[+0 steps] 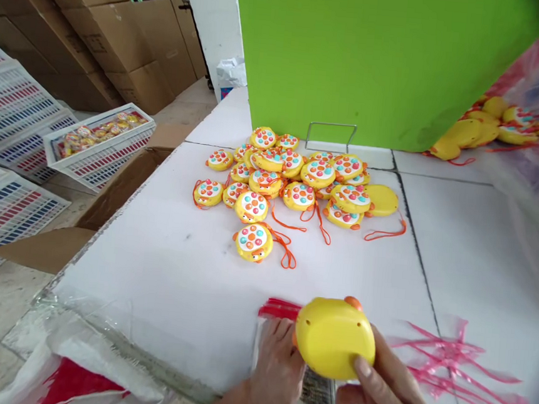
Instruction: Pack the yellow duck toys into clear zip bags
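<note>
My right hand (389, 388) holds a yellow duck-shaped toy (332, 343), its plain back with two small holes turned up and an orange part at its top. My left hand (278, 369) lies to the left of that toy, fingers curled over the red-edged end of a clear plastic bag (279, 308); part of its grip is hidden behind the toy. Farther up the white table (173, 269) lies a pile of similar toys (298, 195) with coloured dots and orange cords. One toy (253, 241) sits in front of the pile.
A green panel (367, 59) stands behind the pile, with a wire stand (330, 137) before it. Pink plastic ribbons (458, 363) lie at right, below more toys (464, 134) in pink plastic. At left are a filled white basket (100, 134), an open carton (124, 189) and stacked boxes (118, 35).
</note>
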The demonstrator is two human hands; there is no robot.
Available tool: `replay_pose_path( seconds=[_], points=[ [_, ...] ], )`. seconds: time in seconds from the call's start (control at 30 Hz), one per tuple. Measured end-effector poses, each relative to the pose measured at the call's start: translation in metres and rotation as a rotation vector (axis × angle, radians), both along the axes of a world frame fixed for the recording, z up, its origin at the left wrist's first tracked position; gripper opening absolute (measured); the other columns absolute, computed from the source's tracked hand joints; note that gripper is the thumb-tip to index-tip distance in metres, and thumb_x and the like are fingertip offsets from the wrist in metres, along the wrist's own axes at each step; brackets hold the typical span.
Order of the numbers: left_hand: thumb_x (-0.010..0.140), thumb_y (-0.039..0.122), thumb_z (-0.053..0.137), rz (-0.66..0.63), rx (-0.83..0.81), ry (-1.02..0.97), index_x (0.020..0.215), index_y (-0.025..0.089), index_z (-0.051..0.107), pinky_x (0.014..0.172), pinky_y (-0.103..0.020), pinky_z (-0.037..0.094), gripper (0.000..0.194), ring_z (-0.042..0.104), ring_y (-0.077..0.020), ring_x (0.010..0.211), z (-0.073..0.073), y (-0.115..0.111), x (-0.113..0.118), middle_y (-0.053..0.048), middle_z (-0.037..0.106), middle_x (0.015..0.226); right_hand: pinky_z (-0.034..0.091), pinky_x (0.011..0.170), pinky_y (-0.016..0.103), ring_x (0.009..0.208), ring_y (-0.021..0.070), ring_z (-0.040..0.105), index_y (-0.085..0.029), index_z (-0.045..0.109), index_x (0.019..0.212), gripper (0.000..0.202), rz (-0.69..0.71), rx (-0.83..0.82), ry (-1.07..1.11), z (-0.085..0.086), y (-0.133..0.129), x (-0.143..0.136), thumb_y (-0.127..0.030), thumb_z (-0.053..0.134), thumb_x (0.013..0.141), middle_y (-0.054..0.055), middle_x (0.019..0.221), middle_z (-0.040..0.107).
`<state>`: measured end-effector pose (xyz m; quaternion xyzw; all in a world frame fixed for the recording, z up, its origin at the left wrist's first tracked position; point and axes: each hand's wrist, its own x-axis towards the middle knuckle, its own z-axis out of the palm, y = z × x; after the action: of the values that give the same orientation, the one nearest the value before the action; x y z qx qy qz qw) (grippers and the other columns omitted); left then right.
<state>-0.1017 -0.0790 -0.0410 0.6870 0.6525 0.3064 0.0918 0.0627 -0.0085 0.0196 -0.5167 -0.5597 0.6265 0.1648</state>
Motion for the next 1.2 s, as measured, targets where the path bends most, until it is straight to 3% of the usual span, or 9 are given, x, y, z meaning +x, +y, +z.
replay_pose_path(
  seconds=[0.17,0.27,0.37,0.47,0.57,0.7,0.87,1.07,1.2],
  points=[
    [0.090,0.013,0.036,-0.013,0.096,-0.012,0.085,0.016,0.061,0.083,-0.040,0.044,0.026,0.058,-0.0216,0.078,0.005,-0.009,0.004,-0.007,0.067,0.077,0.057,0.069,0.030,0.078,0.0225,0.069,-0.031,0.049,0.130,0.053,0.171,0.323,-0.114,-0.011,0.004,-0.013,-0.048,0.060,0.080,0.007,0.105,0.070],
    [0.088,0.011,0.040,-0.041,0.088,-0.017,0.072,0.017,0.056,0.075,-0.036,0.045,0.023,0.055,-0.0186,0.066,0.018,-0.010,-0.001,-0.003,0.061,0.062,0.057,0.070,0.031,0.085,0.0265,0.069,-0.034,0.054,0.125,0.046,0.241,0.366,-0.149,-0.012,0.009,-0.010,-0.046,0.059,0.081,0.007,0.110,0.069],
    [0.088,0.010,0.045,-0.015,0.120,-0.083,0.082,0.016,0.059,0.078,-0.035,0.046,0.016,0.057,-0.0191,0.075,0.036,-0.010,-0.018,-0.005,0.065,0.071,0.058,0.073,0.033,0.090,0.0284,0.068,-0.036,0.055,0.123,0.043,0.245,0.376,-0.181,-0.009,0.014,-0.009,-0.047,0.058,0.081,0.007,0.112,0.068],
    [0.090,0.010,0.043,0.125,0.124,-0.223,0.097,0.015,0.061,0.078,-0.032,0.048,0.020,0.059,-0.0191,0.087,0.053,-0.012,-0.043,-0.008,0.067,0.089,0.057,0.078,0.034,0.096,0.0284,0.067,-0.033,0.054,0.126,0.045,0.271,0.385,-0.177,-0.005,0.016,-0.009,-0.047,0.056,0.082,0.007,0.114,0.068],
    [0.091,0.021,0.046,0.361,-0.107,-0.443,0.096,0.019,0.063,0.069,-0.025,0.049,0.017,0.061,-0.0157,0.078,0.063,-0.010,-0.060,-0.005,0.069,0.087,0.055,0.083,0.036,0.101,0.0289,0.065,-0.032,0.051,0.130,0.049,0.314,0.384,-0.185,-0.005,0.015,-0.009,-0.046,0.056,0.083,0.007,0.117,0.066],
    [0.086,0.030,0.054,0.377,-0.400,-0.789,0.086,0.016,0.064,0.059,-0.021,0.046,0.017,0.060,-0.0142,0.066,0.060,0.002,-0.059,-0.004,0.069,0.078,0.054,0.085,0.035,0.105,0.0278,0.064,-0.033,0.047,0.134,0.048,0.348,0.424,-0.207,-0.008,0.014,-0.008,-0.042,0.051,0.087,0.007,0.120,0.065],
    [0.084,0.030,0.053,0.353,-0.426,-0.994,0.068,0.015,0.057,0.050,-0.018,0.037,0.022,0.048,-0.0099,0.054,0.047,0.015,-0.046,0.002,0.054,0.058,0.054,0.081,0.029,0.100,0.0219,0.066,-0.030,0.043,0.137,0.042,0.528,0.478,-0.240,0.001,0.023,-0.015,-0.034,0.035,0.096,0.006,0.114,0.067],
    [0.088,0.039,0.049,0.320,-0.427,-1.105,0.074,0.014,0.058,0.059,-0.022,0.045,0.030,0.057,-0.0136,0.062,0.047,0.020,-0.041,-0.003,0.062,0.069,0.043,0.044,0.021,0.056,0.0140,0.061,-0.026,0.068,0.078,0.034,0.876,0.775,-0.297,0.001,0.028,-0.025,-0.021,0.039,0.094,0.001,0.075,0.069],
    [0.085,0.035,0.053,0.317,-0.456,-1.206,0.078,0.015,0.058,0.057,-0.022,0.046,0.022,0.057,-0.0132,0.060,0.047,0.018,-0.040,-0.001,0.060,0.066,0.042,0.045,0.023,0.066,0.0179,0.063,-0.025,0.065,0.079,0.028,0.753,0.998,-0.444,-0.005,0.024,-0.030,-0.026,0.041,0.094,0.004,0.077,0.065]
  ],
)
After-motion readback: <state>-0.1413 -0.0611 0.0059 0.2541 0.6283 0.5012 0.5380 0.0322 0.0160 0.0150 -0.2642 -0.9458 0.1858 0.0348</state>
